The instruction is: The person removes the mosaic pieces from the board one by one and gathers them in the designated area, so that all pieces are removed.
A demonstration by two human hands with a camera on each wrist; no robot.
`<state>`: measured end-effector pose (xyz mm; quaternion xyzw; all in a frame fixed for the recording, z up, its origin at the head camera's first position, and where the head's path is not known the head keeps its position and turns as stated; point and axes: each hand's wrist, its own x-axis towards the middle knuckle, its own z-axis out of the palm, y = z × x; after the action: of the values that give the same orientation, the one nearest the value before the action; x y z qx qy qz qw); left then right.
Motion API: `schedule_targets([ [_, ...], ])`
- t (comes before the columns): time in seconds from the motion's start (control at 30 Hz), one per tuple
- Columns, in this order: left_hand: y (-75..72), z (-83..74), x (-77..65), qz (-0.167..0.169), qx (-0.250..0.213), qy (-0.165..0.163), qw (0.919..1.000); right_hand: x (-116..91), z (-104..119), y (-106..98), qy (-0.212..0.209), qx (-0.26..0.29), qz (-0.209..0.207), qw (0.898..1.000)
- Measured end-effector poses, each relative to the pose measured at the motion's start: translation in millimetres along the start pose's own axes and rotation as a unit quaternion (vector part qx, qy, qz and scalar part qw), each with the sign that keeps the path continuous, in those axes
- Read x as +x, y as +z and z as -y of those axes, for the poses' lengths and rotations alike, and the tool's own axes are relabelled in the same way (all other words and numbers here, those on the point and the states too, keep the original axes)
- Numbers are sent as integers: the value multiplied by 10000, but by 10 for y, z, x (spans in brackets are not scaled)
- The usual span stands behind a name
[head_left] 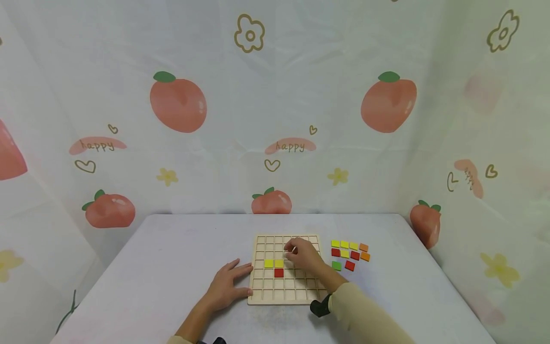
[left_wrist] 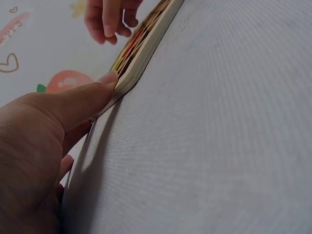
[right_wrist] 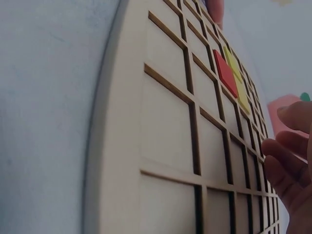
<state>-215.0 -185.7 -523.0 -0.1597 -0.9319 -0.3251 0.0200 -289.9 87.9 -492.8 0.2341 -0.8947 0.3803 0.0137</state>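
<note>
A square wooden grid board [head_left: 279, 302] lies on the table with two yellow tiles [head_left: 269, 263] side by side in its cells. Directly below the right-hand one sits a red tile [head_left: 279, 273]. My left hand [head_left: 225, 285] is beside the board's left edge, fingers spread and thumb touching the corner area, as the left wrist view shows along the rim [left_wrist: 141, 61]. Over the upper right part of the grid hovers my right hand [head_left: 304, 255], its fingers loosely bent. In the right wrist view no tile shows between its thumb and fingers [right_wrist: 282, 168].
Right of the board lie several loose tiles: yellow [head_left: 335, 243], orange [head_left: 365, 256], red [head_left: 350, 265] and one green [head_left: 336, 265]. A white cloth covers the table [head_left: 193, 239]. Behind it hangs a printed curtain [head_left: 275, 86].
</note>
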Motion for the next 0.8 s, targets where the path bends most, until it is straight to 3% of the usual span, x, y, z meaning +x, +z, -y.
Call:
schedule_targets([
  [0.23, -1, 5, 11, 59, -37, -58, 10000, -1, 43, 79, 111, 6, 266, 9996],
  [0.5, -9, 2, 8, 55, -63, -26, 10000, 16, 89, 129, 249, -429, 549, 9973],
  [0.8, -20, -16, 9, 104, -112, -95, 9998, 6, 107, 163, 1, -747, 407, 9964],
])
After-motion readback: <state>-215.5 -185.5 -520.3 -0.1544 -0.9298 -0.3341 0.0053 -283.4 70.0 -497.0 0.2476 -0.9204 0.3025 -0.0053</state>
